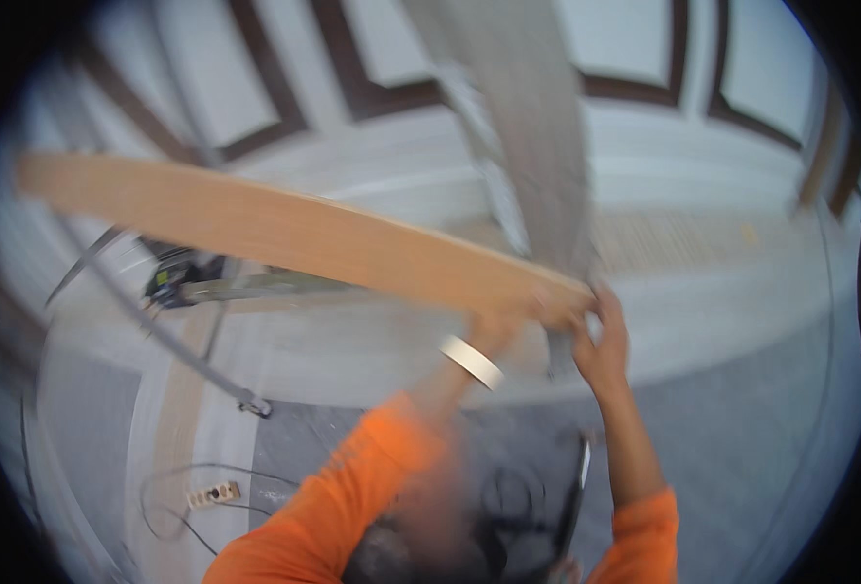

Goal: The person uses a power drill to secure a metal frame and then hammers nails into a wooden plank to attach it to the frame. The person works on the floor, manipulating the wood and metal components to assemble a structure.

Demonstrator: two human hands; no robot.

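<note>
A long, light orange-brown wooden board (pixel 304 234) slants from the far left down to the middle, its right end nearest me. My left hand (pixel 496 331), smeared by motion, grips the board's lower edge a little left of that end; most of its fingers are hidden. On the same end, my right hand (pixel 601 341) is closed with thumb and fingers at the corner. Orange sleeves cover both arms, and a pale band (pixel 471 362) circles my left wrist.
A wide grey panel (pixel 537 127) stands behind the board's right end. At left are a thin metal leg (pixel 158 336) and a dark power tool (pixel 182 277) with green on it. A power strip (pixel 213 494) with a cord lies on the floor. White, dark-framed panels (pixel 391 49) line the back.
</note>
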